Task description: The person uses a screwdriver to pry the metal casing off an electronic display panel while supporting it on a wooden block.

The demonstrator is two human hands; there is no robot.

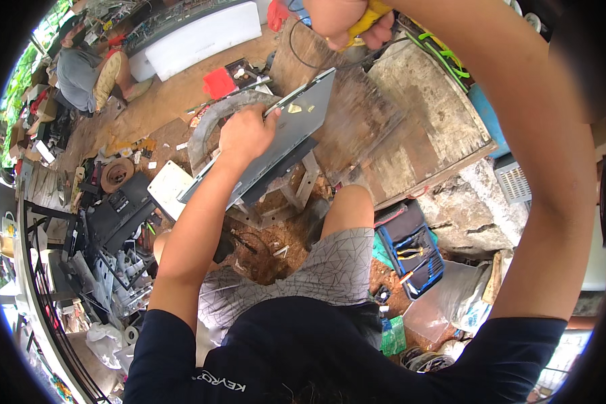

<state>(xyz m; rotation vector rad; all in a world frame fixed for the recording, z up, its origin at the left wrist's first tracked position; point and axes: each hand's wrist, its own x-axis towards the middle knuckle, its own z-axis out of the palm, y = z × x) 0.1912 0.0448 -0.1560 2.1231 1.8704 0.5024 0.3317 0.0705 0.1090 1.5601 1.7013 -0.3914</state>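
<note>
While the panel leans between the knees and the wooden desk [438, 111], we see the left hand [249, 135] gripping its upper edge, the thumb lying against the near face. This flat grey panel [303, 111] slants from lower left to upper right, and we notice two pale yellowish scraps [294, 108] on it. Up at the top border, we find the right hand [347, 21] closed around a yellow tool [369, 20]; part of the hand is cut off, and we cannot tell what kind of tool it is. A dark cable [349, 66] loops beneath that hand, above the desk. Behind the panel we make out a grey curved piece [205, 131], and farther off a red container [219, 83]. By the right knee, we see an open blue-edged tool case [411, 252] lying with tools in it. At the upper left, we observe another person [81, 71] in a grey shirt, sitting low near a long white panel [205, 42].
</note>
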